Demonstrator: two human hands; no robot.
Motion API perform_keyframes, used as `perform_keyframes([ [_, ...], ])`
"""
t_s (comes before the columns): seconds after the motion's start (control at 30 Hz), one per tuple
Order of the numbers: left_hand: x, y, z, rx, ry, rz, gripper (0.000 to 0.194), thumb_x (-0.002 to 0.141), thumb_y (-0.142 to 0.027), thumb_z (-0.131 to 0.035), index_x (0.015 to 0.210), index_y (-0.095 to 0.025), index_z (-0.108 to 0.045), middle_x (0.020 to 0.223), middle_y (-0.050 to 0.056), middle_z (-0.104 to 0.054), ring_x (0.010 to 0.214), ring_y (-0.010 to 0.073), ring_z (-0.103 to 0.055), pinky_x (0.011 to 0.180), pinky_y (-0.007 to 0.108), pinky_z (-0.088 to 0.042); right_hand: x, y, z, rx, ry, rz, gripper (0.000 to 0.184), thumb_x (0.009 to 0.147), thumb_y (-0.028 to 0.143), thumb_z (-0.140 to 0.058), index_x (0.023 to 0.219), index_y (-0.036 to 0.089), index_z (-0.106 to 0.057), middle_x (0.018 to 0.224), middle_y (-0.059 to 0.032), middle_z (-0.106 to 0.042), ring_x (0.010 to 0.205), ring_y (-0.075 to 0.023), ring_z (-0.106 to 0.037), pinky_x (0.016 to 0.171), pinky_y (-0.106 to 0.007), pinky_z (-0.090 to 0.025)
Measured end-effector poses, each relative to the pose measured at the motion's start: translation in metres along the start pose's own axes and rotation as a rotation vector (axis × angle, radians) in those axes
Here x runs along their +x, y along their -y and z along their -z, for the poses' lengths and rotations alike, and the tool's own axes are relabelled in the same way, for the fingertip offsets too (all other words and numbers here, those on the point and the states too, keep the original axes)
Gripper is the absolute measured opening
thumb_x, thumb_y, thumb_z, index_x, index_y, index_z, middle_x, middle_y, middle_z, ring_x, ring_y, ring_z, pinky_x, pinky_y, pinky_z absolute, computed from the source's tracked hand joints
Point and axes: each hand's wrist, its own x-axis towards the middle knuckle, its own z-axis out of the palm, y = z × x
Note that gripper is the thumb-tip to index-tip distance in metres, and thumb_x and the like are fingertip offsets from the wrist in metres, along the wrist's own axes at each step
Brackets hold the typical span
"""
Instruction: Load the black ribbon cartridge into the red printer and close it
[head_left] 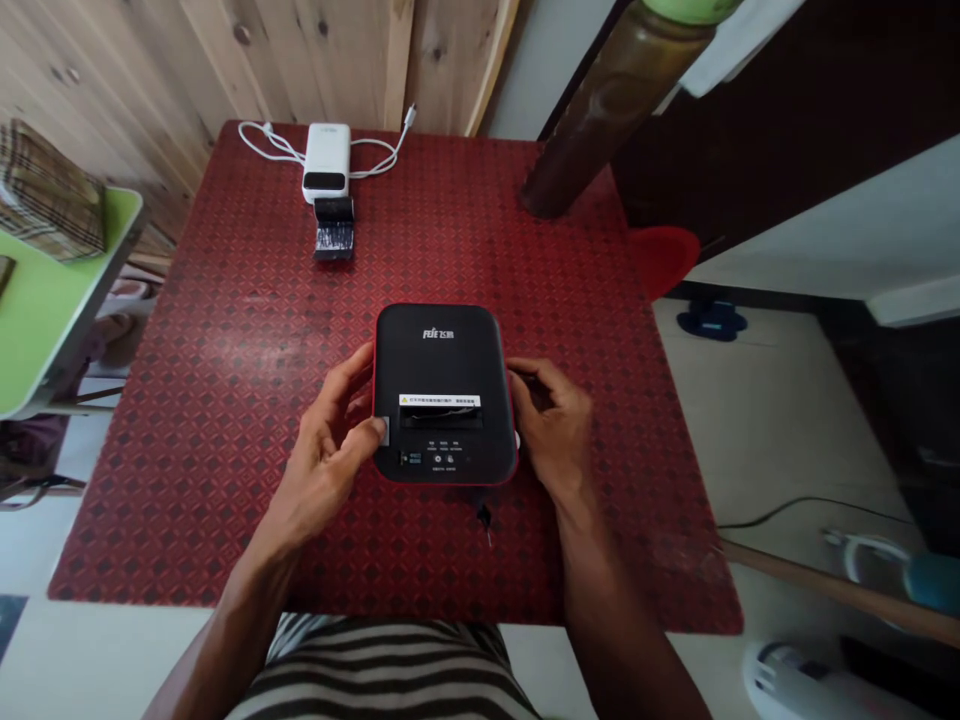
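Observation:
A black receipt printer [439, 370] with a red rim and a slot in its top lies in the middle of the table. My left hand [326, 440] grips its left side, the thumb pressing on a small grey patch [386, 431] at the edge and the fingers down along the side. On the opposite side my right hand [553, 418] has its bent fingers against the printer's right edge; some fingertips are hidden. Just in front of the printer is a small dark object [484, 516] with a thin pale end, too small to name.
The red patterned table [247, 350] holds a white power bank [327, 155] with a white cable [382, 160] at the back. Beside it sits a shiny black strip [334, 230]. A tall brown bottle [600, 120] stands back right. Left is a green table [45, 300] with a plaid bag [52, 190].

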Motion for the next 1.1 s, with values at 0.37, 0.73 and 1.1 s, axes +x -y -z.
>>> perform_keyframes([
  [0.37, 0.002, 0.006, 0.0, -0.01, -0.025, -0.016, 0.06, 0.102, -0.032, -0.079, 0.161, -0.034, -0.068, 0.173, 0.005, -0.063, 0.164, 0.0342, -0.056, 0.137, 0.054, -0.046, 0.001, -0.003, -0.002, 0.062, 0.1, -0.032, 0.024, 0.102, 0.044, -0.068, 0.102, 0.028, -0.084, 0.103, -0.0036, -0.089, 0.093, -0.024, -0.082, 0.086, -0.04, -0.062],
  [0.73, 0.007, 0.02, -0.001, -0.029, -0.061, -0.056, 0.061, 0.094, -0.031, -0.077, 0.155, -0.03, -0.07, 0.167, 0.007, -0.068, 0.162, 0.0347, -0.057, 0.14, 0.058, -0.039, 0.005, -0.004, -0.01, 0.207, 0.13, -0.052, 0.028, 0.099, 0.049, -0.067, 0.096, 0.027, -0.084, 0.099, -0.0039, -0.088, 0.095, -0.0248, -0.082, 0.087, -0.041, -0.062],
  [1.1, 0.006, 0.011, 0.004, -0.047, -0.004, -0.011, 0.057, 0.097, -0.032, -0.076, 0.154, -0.035, -0.072, 0.165, 0.004, -0.069, 0.161, 0.0376, -0.055, 0.134, 0.059, -0.044, 0.013, -0.004, -0.004, 0.188, 0.095, -0.097, 0.028, 0.095, 0.048, -0.072, 0.099, 0.025, -0.087, 0.098, -0.0052, -0.09, 0.09, -0.0254, -0.082, 0.082, -0.041, -0.062],
])
